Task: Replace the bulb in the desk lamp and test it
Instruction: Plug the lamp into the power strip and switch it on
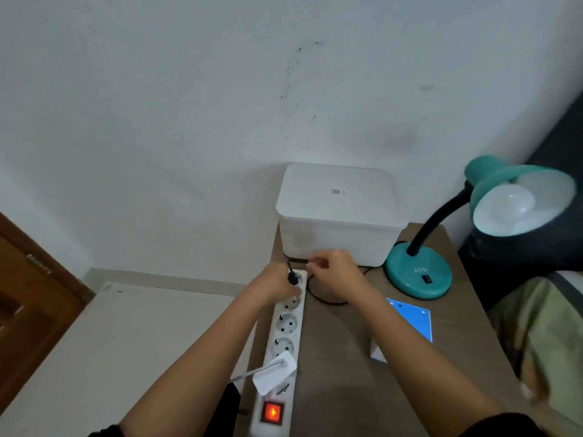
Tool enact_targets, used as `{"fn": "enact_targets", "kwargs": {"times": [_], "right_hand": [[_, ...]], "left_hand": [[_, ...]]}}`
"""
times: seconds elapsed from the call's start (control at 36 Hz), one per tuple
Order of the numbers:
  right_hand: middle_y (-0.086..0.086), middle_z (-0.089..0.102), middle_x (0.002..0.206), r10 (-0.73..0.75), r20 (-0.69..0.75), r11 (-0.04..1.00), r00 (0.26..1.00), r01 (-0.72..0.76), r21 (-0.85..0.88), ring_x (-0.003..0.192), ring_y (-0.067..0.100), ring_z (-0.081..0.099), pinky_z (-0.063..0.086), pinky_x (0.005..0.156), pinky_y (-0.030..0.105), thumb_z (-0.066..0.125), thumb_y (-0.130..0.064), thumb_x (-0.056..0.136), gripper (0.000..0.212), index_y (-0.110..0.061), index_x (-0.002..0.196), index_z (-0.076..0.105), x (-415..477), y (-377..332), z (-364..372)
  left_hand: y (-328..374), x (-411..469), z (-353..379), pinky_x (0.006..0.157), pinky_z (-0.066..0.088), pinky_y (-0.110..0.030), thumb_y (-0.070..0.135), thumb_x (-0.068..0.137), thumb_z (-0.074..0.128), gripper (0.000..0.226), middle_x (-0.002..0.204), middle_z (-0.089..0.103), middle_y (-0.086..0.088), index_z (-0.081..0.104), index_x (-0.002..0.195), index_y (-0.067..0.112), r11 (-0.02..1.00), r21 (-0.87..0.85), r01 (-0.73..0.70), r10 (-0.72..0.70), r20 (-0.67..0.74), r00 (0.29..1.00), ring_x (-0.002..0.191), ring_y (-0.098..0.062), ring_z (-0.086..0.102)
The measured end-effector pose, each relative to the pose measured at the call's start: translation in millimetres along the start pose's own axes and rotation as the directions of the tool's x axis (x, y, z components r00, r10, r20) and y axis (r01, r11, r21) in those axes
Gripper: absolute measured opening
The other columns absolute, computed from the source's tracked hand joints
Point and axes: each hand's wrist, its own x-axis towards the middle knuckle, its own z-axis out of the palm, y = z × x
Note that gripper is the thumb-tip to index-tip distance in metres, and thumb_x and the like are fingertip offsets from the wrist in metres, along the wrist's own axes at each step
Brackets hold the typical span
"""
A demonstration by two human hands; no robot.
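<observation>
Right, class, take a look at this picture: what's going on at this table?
A person is working at the far end of a white power strip on a wooden table. Their left hand rests on that end beside a black plug sitting in the last socket. Their right hand pinches the black cord. The teal desk lamp already has a bulb in its shade, which looks unlit. The strip's switch glows orange.

Table (340,357) matt wood-grain; box (339,228) frosted plastic; lamp base (418,275) glossy teal; power strip (284,339) smooth white plastic.
</observation>
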Motion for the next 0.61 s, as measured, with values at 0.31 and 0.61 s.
{"fn": "enact_targets", "kwargs": {"times": [0.31, 0.61], "right_hand": [[0.005, 0.072, 0.101, 0.145, -0.222, 0.989, 0.964, -0.14, 0.038, 0.095, 0.016, 0.066, 0.045, 0.083, 0.019, 0.063, -0.016, 0.086, 0.023, -0.008, 0.106, 0.071, -56.8, 68.9, -120.3], [0.018, 0.066, 0.118, 0.414, -0.307, 0.905, 0.857, -0.353, 0.235, 0.107, 0.026, 0.064, 0.047, 0.101, 0.034, 0.067, -0.013, 0.083, 0.04, -0.001, 0.12, 0.061, -68.5, 178.6, -143.1]], "left_hand": [[121.7, 11.7, 20.4, 0.1, 0.042, -0.032, 0.035, 0.088, 0.059, 0.051, 0.132, 0.054, -0.01, 0.049, 0.13, 0.006, 0.974, -0.042, -0.224, 0.217, -0.123, 0.968, 0.12, -0.023, 0.053], [179.5, 68.3, 98.3, 0.101, 0.035, -0.026, 0.03, 0.091, 0.058, 0.057, 0.143, 0.042, -0.012, 0.039, 0.138, 0.005, 0.962, -0.063, -0.266, 0.272, 0.112, 0.956, 0.129, -0.024, 0.043]]}}
